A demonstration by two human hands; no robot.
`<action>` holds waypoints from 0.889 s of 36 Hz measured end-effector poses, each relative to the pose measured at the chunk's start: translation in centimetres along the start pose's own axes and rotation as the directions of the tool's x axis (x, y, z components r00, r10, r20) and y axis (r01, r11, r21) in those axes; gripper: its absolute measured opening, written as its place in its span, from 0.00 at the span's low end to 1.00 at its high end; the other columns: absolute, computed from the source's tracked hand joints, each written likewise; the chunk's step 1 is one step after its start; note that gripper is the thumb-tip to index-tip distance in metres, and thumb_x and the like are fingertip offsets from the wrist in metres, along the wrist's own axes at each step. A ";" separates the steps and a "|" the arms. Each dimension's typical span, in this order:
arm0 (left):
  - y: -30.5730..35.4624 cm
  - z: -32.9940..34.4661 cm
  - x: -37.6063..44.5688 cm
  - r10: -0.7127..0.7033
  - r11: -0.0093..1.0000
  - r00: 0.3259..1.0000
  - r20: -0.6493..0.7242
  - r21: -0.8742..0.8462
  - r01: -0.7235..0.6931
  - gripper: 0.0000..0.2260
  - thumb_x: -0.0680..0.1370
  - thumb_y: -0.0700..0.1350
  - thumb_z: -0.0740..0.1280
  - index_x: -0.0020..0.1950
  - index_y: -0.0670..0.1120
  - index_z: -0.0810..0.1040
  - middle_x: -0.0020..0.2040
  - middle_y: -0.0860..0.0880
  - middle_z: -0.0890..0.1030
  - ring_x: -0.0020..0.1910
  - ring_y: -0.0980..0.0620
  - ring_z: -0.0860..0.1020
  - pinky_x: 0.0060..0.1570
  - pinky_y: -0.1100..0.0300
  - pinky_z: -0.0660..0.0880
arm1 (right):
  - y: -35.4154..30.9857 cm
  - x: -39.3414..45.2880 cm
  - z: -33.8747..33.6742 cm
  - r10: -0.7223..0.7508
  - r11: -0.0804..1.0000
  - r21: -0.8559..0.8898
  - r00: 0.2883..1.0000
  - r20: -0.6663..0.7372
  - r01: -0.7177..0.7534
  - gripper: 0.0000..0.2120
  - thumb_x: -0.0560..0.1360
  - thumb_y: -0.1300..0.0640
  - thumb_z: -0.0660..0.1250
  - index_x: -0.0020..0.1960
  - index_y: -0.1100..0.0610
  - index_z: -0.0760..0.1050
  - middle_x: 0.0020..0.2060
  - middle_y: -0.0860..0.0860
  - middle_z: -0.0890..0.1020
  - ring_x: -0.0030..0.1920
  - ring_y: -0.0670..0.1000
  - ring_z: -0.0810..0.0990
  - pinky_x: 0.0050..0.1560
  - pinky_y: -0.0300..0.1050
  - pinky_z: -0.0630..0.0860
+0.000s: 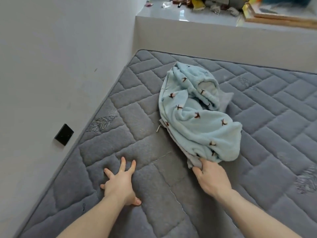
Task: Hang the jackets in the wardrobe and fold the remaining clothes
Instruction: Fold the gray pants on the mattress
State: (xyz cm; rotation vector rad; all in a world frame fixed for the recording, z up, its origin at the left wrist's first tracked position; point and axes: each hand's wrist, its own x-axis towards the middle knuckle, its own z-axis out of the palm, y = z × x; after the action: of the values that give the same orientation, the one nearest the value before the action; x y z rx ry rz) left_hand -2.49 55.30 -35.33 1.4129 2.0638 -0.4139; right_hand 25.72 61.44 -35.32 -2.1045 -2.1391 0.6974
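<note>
Folding hasn't really started: blue fleece [197, 114] sits crumpled mid-mattress [274, 117]. My right hand [211, 176] pinches its near edge, left hand [120, 182] presses flat, fingers spread. No wardrobe visible.

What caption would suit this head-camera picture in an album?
Right hand grips the light blue fleece garment on a grey quilted mattress; left hand presses flat beside it.
</note>
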 end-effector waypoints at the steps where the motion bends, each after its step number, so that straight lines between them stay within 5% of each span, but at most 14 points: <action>1: 0.0 -0.1 -0.2 0.000 1.000 1.000 -0.007 0.007 0.001 0.62 0.62 0.62 0.82 0.80 0.66 0.37 0.80 0.58 0.30 0.79 0.29 0.42 0.68 0.29 0.66 | 0.0 -1.9 0.4 -0.002 1.000 0.012 1.000 0.012 0.002 0.11 0.79 0.45 0.61 0.51 0.52 0.75 0.51 0.55 0.84 0.53 0.61 0.80 0.45 0.50 0.72; 4: 0.1 -0.2 -1.6 0.002 1.000 1.000 -0.030 0.007 -0.002 0.59 0.65 0.63 0.80 0.81 0.64 0.40 0.82 0.57 0.36 0.80 0.32 0.44 0.70 0.33 0.66 | -0.2 -7.5 1.3 0.004 0.999 0.038 0.998 0.070 -0.007 0.11 0.79 0.45 0.61 0.52 0.51 0.76 0.52 0.54 0.84 0.54 0.59 0.80 0.46 0.49 0.71; 8: -0.7 1.5 -5.8 0.079 0.996 0.990 -0.119 0.058 -0.072 0.42 0.76 0.62 0.71 0.83 0.57 0.51 0.83 0.56 0.48 0.81 0.37 0.48 0.70 0.42 0.71 | -0.8 -15.1 1.1 0.034 0.999 0.032 0.976 0.215 -0.042 0.11 0.79 0.44 0.60 0.51 0.50 0.75 0.52 0.51 0.84 0.55 0.57 0.80 0.47 0.48 0.72; 12: -2.6 3.1 -11.9 0.174 0.970 0.979 0.106 0.151 -0.188 0.35 0.76 0.59 0.71 0.81 0.55 0.62 0.82 0.53 0.57 0.80 0.41 0.59 0.71 0.48 0.69 | -1.5 -23.4 -0.4 0.043 0.998 0.025 0.914 0.404 -0.058 0.10 0.79 0.44 0.59 0.46 0.48 0.74 0.49 0.49 0.83 0.54 0.56 0.80 0.47 0.48 0.73; 16: -4.2 3.6 -19.9 0.190 0.977 0.953 0.237 0.048 -0.206 0.28 0.72 0.57 0.71 0.72 0.54 0.74 0.68 0.52 0.78 0.66 0.49 0.77 0.62 0.56 0.75 | -2.6 -31.5 -2.7 0.056 0.986 0.100 0.830 0.555 -0.134 0.14 0.78 0.46 0.61 0.35 0.45 0.66 0.34 0.41 0.74 0.44 0.50 0.75 0.42 0.45 0.68; 21: -6.6 4.3 -32.4 0.363 0.925 0.890 0.277 0.007 -0.380 0.32 0.74 0.52 0.70 0.77 0.52 0.67 0.71 0.51 0.70 0.69 0.49 0.73 0.64 0.54 0.73 | -5.2 -42.8 -7.9 0.066 0.970 0.137 0.757 0.651 -0.202 0.15 0.78 0.48 0.62 0.33 0.44 0.64 0.29 0.42 0.71 0.33 0.43 0.69 0.34 0.39 0.65; 24: -7.6 4.7 -38.8 0.433 0.899 0.858 0.276 -0.060 -0.434 0.38 0.73 0.52 0.72 0.80 0.53 0.60 0.74 0.52 0.65 0.70 0.49 0.71 0.64 0.51 0.74 | -6.9 -47.6 -11.2 0.095 0.952 0.174 0.788 0.608 -0.250 0.15 0.76 0.51 0.63 0.33 0.49 0.63 0.29 0.44 0.70 0.32 0.46 0.68 0.35 0.45 0.65; 30: -7.6 3.9 -46.8 0.494 0.866 0.848 0.191 -0.192 -0.462 0.44 0.73 0.56 0.73 0.82 0.56 0.52 0.78 0.53 0.59 0.73 0.47 0.66 0.67 0.51 0.71 | -9.4 -55.0 -16.5 0.091 0.976 0.125 0.850 0.518 -0.181 0.14 0.78 0.48 0.63 0.35 0.42 0.65 0.50 0.50 0.67 0.56 0.55 0.69 0.59 0.49 0.70; 32: -7.4 3.1 -48.7 0.495 0.864 0.853 0.163 -0.199 -0.463 0.41 0.74 0.58 0.73 0.82 0.56 0.55 0.78 0.52 0.60 0.72 0.47 0.66 0.67 0.52 0.71 | -10.1 -56.9 -18.2 0.114 0.979 0.094 0.866 0.487 -0.182 0.12 0.77 0.48 0.63 0.36 0.43 0.67 0.54 0.50 0.66 0.60 0.55 0.67 0.59 0.48 0.69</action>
State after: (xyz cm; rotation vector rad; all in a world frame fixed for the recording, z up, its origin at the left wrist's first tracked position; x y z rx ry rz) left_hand 4.09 15.01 -7.62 1.6467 1.4685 -0.1767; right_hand 26.39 12.01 -0.22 -2.2139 -2.0613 1.4812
